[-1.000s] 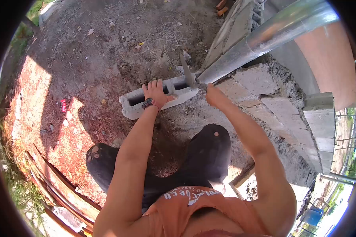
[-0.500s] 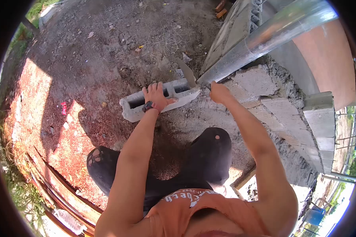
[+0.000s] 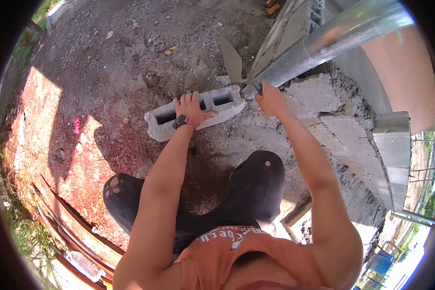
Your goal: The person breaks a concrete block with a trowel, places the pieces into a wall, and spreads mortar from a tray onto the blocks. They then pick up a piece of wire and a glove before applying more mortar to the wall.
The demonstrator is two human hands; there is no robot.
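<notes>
Concrete, one hollow block [image 3: 227, 107] lies mid-frame on the dirt, two of its cells showing. My left hand [image 3: 191, 108] rests flat on it, fingers spread, gripping nothing. My right hand [image 3: 270, 99] is closed round one trowel [image 3: 232, 60], blade pointing up, beside one metal pipe [image 3: 324, 41].

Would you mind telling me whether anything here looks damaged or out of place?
The trousers are torn open at one knee. The concrete block under the left hand lies on the dirt at an angle to the wall. The right hand grips a trowel.
</notes>
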